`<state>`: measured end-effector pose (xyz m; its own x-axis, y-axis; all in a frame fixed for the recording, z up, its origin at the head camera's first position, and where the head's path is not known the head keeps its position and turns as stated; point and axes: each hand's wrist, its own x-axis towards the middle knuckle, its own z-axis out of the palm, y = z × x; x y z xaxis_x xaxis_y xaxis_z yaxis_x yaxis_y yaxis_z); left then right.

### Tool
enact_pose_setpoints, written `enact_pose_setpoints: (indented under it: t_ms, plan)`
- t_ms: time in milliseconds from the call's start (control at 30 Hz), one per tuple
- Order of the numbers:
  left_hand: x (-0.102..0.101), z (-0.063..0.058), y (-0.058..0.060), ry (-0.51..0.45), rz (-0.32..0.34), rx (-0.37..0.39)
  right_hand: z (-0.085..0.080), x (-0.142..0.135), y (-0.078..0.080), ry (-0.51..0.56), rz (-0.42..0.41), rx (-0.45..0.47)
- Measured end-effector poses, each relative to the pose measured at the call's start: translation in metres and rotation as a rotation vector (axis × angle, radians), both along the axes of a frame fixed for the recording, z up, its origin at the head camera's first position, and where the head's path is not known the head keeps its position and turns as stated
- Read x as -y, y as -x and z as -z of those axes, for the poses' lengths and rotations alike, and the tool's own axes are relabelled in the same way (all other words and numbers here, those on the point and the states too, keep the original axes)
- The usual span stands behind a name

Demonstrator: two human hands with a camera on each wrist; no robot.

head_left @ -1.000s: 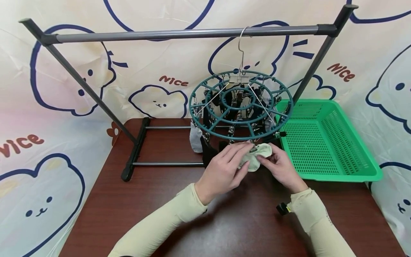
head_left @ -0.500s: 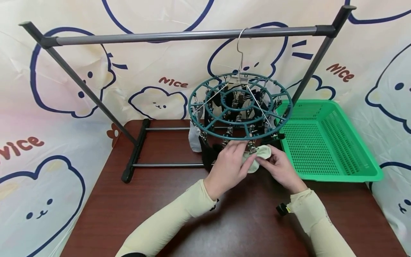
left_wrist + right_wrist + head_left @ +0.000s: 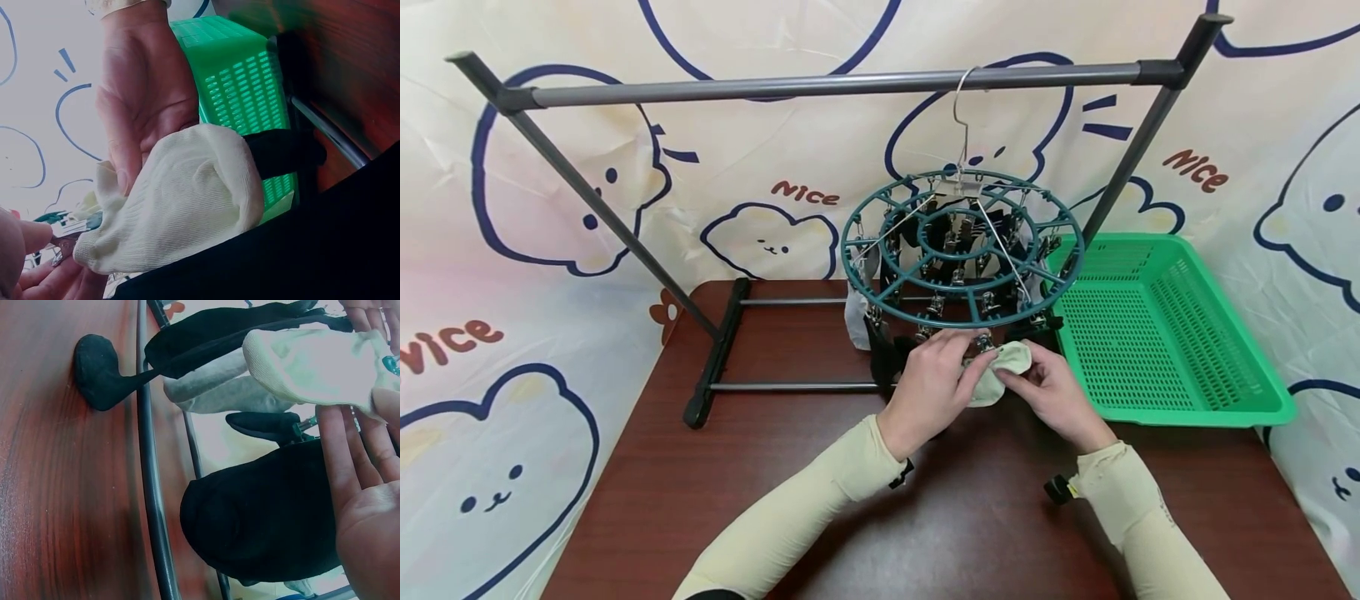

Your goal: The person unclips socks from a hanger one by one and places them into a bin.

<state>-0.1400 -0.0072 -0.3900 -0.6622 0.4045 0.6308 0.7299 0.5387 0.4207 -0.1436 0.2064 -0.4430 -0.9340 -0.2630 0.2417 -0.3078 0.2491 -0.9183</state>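
Note:
A pale cream sock (image 3: 988,388) lies between both hands, just below the front rim of a round teal clip hanger (image 3: 962,324). My left hand (image 3: 928,387) pinches a metal clip (image 3: 67,236) at the sock's cuff, thumb on one side and fingers on the other. My right hand (image 3: 1060,396) grips the cuff's right side with its thumb pressed on the cloth. In the left wrist view the sock hangs loose from the cuff, toe outward. Beside it, black socks (image 3: 269,515) and grey socks (image 3: 228,394) hang from other clips.
The hanger hooks over a grey rack bar (image 3: 775,87) whose feet stand on the brown table (image 3: 820,346). A green basket (image 3: 1195,414) sits on the right, close to the right hand. Behind everything hangs a printed cloth (image 3: 737,158).
My left hand has shifted slightly right and its fingers have closed in at the clip by the cuff. The sock has dipped a little; my right hand has hardly moved.

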Motion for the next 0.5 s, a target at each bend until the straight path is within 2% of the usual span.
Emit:
enact_pose_setpoints:
  t_ms: [500]
  plan:
    - [-0.0014,-0.0003,-0.0003,-0.017,0.016,0.032,-0.0015,0.0000,-0.0006,-0.015,0.008,0.000]
